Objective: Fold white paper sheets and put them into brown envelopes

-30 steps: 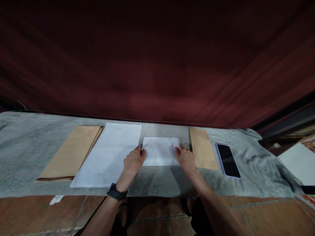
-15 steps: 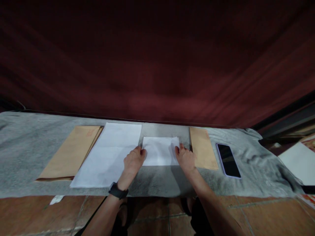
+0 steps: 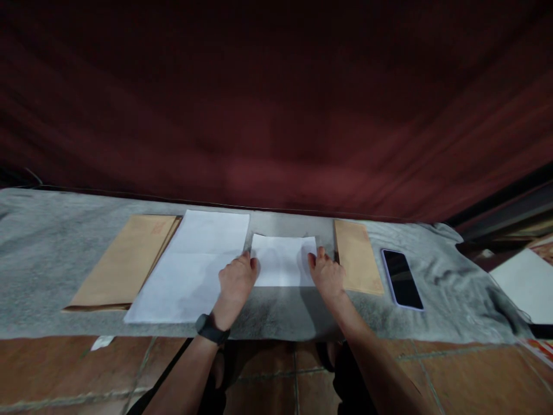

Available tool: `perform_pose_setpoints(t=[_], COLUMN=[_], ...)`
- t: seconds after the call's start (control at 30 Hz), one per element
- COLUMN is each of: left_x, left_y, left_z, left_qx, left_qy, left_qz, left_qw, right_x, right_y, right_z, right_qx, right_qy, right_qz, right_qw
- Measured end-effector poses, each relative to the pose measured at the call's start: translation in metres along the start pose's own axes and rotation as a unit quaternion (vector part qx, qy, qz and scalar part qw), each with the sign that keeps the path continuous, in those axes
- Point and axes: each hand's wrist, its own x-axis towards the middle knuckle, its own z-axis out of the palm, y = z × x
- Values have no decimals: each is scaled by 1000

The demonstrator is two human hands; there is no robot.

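A small folded white sheet [image 3: 281,260] lies flat on a grey cloth [image 3: 52,259] in front of me. My left hand [image 3: 235,285] presses its left edge, thumb on the paper and fingers curled. My right hand [image 3: 327,275] holds down the right edge in the same way. A black watch sits on my left wrist. Left of the folded sheet lies a larger white sheet [image 3: 194,265]. Close to my right hand lies a brown envelope [image 3: 357,256].
A stack of brown envelopes [image 3: 127,259] lies at the left of the cloth. A dark phone [image 3: 401,279] rests face up at the right. A dark red curtain [image 3: 276,104] hangs behind. Tiled floor [image 3: 453,374] runs along the near side, with white paper [image 3: 525,285] at far right.
Both hands have stayed on the folded sheet's edges. The view has tilted slightly, so everything sits a little higher in the picture.
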Motion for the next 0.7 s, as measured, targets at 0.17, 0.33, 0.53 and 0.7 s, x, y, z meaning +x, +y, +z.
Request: perform_pose_setpoints(t=[0.17, 0.33, 0.53, 0.7], left_x=[-1, -1, 0, 1], left_y=[1, 1, -2, -3], left_z=[4, 6, 12, 14], left_qx=[9, 16, 3, -10], left_qy=[6, 16, 23, 24], left_qz=[13, 29, 33, 35], left_qw=[1000, 999, 999, 999], right_x=[0, -3, -24, -37], right_y=[1, -5, -35, -50], right_z=[-3, -7, 12, 26], right_qx=[1, 50, 167, 170], right_qy=[36, 87, 100, 71], right_qz=[-17, -65, -199, -237], right_qw=[999, 993, 961, 954])
